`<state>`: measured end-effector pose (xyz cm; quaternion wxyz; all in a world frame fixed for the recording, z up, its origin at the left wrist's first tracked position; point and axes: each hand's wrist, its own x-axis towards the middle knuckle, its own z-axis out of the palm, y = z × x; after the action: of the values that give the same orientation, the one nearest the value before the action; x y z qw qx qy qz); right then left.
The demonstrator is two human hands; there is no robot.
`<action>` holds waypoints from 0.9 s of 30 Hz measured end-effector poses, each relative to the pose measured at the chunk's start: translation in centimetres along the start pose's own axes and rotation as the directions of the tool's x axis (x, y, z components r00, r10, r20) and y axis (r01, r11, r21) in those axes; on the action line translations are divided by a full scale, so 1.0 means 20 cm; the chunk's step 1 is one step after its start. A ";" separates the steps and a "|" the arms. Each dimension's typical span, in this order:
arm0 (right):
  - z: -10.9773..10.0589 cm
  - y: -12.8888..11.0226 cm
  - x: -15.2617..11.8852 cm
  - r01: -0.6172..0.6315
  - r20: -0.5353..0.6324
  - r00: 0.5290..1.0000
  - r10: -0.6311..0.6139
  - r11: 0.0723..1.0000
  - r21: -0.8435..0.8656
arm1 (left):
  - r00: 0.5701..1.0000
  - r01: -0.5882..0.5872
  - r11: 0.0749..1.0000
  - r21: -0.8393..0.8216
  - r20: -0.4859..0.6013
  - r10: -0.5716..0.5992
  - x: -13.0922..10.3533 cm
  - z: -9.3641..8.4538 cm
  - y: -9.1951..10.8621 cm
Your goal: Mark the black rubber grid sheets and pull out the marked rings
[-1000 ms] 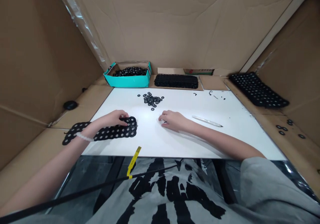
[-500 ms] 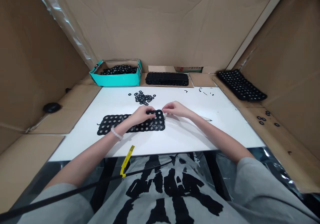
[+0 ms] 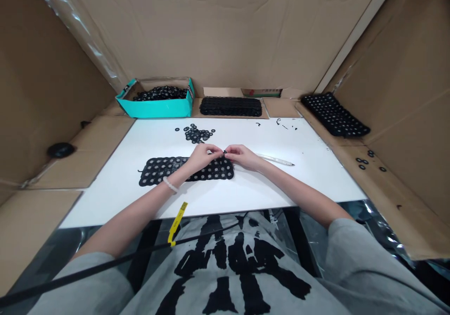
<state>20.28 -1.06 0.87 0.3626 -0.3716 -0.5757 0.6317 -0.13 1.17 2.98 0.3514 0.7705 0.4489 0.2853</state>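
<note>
A black mat of joined rings [image 3: 165,170] lies flat on the white board, with pale dots showing through its holes. My left hand [image 3: 204,158] reaches over its right half, thumb and fingertips pinched at the far edge near the right corner. Opposite it, my right hand [image 3: 242,157] is closed in a pinch at that same corner, where a small dark bit stands up between the two sets of fingertips. The fingers partly hide what lies between them. A white pen-like stick [image 3: 276,159] with a dark tip rests just behind my right hand.
Loose black rings [image 3: 197,133] lie in a heap beyond the mat. A turquoise box [image 3: 154,108] of black rings and a stack of black mats [image 3: 231,106] stand at the back. Another mat [image 3: 333,114] and several rings [image 3: 362,161] lie right. Cardboard walls [image 3: 225,33] surround the board.
My right hand has moved left to the mat's far right corner, and my left fingertips have shifted there too. More of the white stick shows. The view has shifted slightly.
</note>
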 end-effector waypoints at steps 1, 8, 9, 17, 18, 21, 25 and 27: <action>0.00 0.00 0.00 0.005 0.017 1.000 -0.005 1.000 -0.008 | 1.000 0.006 1.000 0.005 -0.010 -0.006 0.00 -0.01 0.00; 0.03 0.02 0.01 0.003 -0.095 0.995 -0.007 0.999 -0.040 | 0.992 -0.034 0.991 0.133 -0.117 0.050 -0.07 0.01 0.08; 0.04 0.02 0.01 0.008 -0.093 0.996 -0.012 0.999 -0.042 | 0.991 -0.026 0.990 0.138 -0.129 0.044 -0.08 0.02 0.09; 0.02 0.01 0.00 0.047 -0.024 0.999 -0.048 0.998 -0.040 | 0.995 0.066 0.995 -0.071 -0.076 -0.071 -0.07 0.05 0.05; 0.02 0.01 0.01 0.050 -0.023 0.998 -0.052 0.997 -0.053 | 0.993 0.085 0.994 -0.072 -0.081 -0.090 -0.06 0.05 0.04; 0.01 0.03 0.02 0.064 -0.015 0.998 -0.066 0.993 -0.097 | 0.987 0.123 0.991 -0.043 -0.096 -0.127 -0.05 0.05 0.02; 0.00 0.03 0.03 0.029 -0.048 0.998 -0.036 0.991 -0.130 | 0.989 0.104 0.992 0.065 -0.108 -0.097 0.01 -0.03 -0.02; 0.00 0.02 0.03 -0.012 -0.089 0.996 0.002 0.994 -0.111 | 0.987 0.077 0.981 0.176 -0.152 -0.051 0.07 -0.09 -0.05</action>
<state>19.98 -0.49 0.37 0.3644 -0.4209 -0.5919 0.5829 -1.35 3.22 3.36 0.2551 0.7613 0.5222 0.2876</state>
